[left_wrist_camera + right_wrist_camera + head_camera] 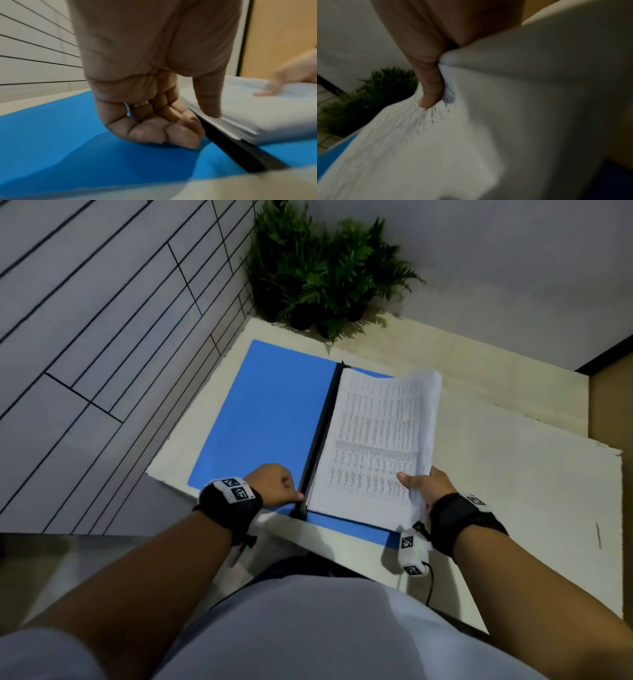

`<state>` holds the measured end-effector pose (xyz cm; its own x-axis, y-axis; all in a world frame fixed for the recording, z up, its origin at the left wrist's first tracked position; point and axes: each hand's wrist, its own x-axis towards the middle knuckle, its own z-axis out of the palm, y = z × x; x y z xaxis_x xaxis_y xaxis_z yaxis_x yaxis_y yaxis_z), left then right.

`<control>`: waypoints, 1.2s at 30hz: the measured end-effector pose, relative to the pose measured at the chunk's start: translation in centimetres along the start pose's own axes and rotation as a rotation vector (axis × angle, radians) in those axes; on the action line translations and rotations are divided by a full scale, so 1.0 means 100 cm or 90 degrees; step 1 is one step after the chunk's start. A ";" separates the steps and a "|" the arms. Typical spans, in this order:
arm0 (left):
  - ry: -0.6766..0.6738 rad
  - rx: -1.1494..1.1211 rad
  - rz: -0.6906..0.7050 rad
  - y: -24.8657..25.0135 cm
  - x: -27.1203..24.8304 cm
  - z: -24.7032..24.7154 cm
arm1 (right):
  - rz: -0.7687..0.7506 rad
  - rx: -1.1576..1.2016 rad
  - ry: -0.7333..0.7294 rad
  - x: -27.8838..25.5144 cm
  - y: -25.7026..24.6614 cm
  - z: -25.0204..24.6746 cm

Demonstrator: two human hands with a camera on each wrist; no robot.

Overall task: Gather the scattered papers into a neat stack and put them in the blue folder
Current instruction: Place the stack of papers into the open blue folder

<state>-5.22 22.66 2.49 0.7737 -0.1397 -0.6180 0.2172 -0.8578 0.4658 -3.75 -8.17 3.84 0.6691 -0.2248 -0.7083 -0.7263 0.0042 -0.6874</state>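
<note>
The blue folder (267, 412) lies open on the table, its black spine (322, 433) down the middle. A stack of printed papers (376, 440) lies on its right half, the right side lifted and bent. My right hand (424, 484) grips the stack's near right edge, thumb (429, 88) on top of the papers (471, 135). My left hand (277, 484) rests as a fist on the left flap (68, 148) beside the spine (240, 152). Its fingers (163, 132) are curled and its thumb touches the stack's left edge (257, 108).
Potted ferns (325, 275) stand at the table's far corner, just behind the folder. A tiled wall runs along the left. The pale table (513, 474) stretches to the right of the folder, with a thin dark mark (598, 535) near its right edge.
</note>
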 end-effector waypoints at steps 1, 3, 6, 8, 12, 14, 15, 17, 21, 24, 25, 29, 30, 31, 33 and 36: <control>0.048 -0.035 -0.016 -0.008 -0.001 -0.006 | 0.002 -0.050 0.011 0.005 0.002 0.001; 0.205 -0.069 -0.081 -0.027 -0.001 -0.019 | -0.001 -0.118 0.023 0.014 0.005 0.001; 0.338 -0.048 -0.248 -0.054 -0.005 -0.039 | -0.010 -0.174 0.030 0.021 0.005 0.001; 0.335 -0.092 -0.312 -0.069 -0.004 -0.048 | -0.018 -0.192 0.040 0.021 0.005 0.004; 0.326 -0.201 -0.322 -0.076 -0.014 -0.067 | -0.078 -0.225 0.098 0.015 0.009 0.011; 0.343 -0.196 -0.263 -0.068 -0.025 -0.086 | -0.105 -0.221 0.118 0.012 0.011 0.011; 0.349 -0.193 -0.232 -0.062 -0.033 -0.096 | -0.111 -0.219 0.123 0.013 0.012 0.009; 0.351 -0.196 -0.155 -0.042 -0.054 -0.115 | -0.112 -0.236 0.125 0.013 0.012 0.007; 0.333 -0.188 0.026 0.024 -0.099 -0.128 | -0.088 -0.282 0.103 0.014 0.010 0.005; 0.272 -0.124 0.151 0.078 -0.112 -0.118 | -0.095 -0.284 0.108 0.015 0.008 0.001; 0.243 -0.117 0.182 0.092 -0.109 -0.111 | -0.097 -0.283 0.106 0.016 0.008 -0.002; 0.110 -0.132 0.260 0.138 -0.082 -0.074 | -0.100 -0.163 0.039 0.015 0.010 -0.016; 0.065 -0.154 0.263 0.144 -0.071 -0.064 | -0.103 -0.140 0.023 0.014 0.010 -0.020; 0.029 -0.180 0.255 0.148 -0.058 -0.054 | -0.106 -0.124 0.006 0.011 0.009 -0.025; 0.026 -0.208 0.199 0.144 -0.028 -0.037 | -0.077 -0.082 -0.033 0.007 0.008 -0.033; 0.126 -0.137 0.028 0.115 0.011 -0.016 | -0.040 -0.074 -0.056 0.006 0.006 -0.044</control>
<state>-0.87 13.39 8.17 0.8815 -0.0566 -0.4687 0.2861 -0.7256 0.6258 -4.46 -12.57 3.69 0.7211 -0.1347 -0.6796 -0.6927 -0.1206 -0.7111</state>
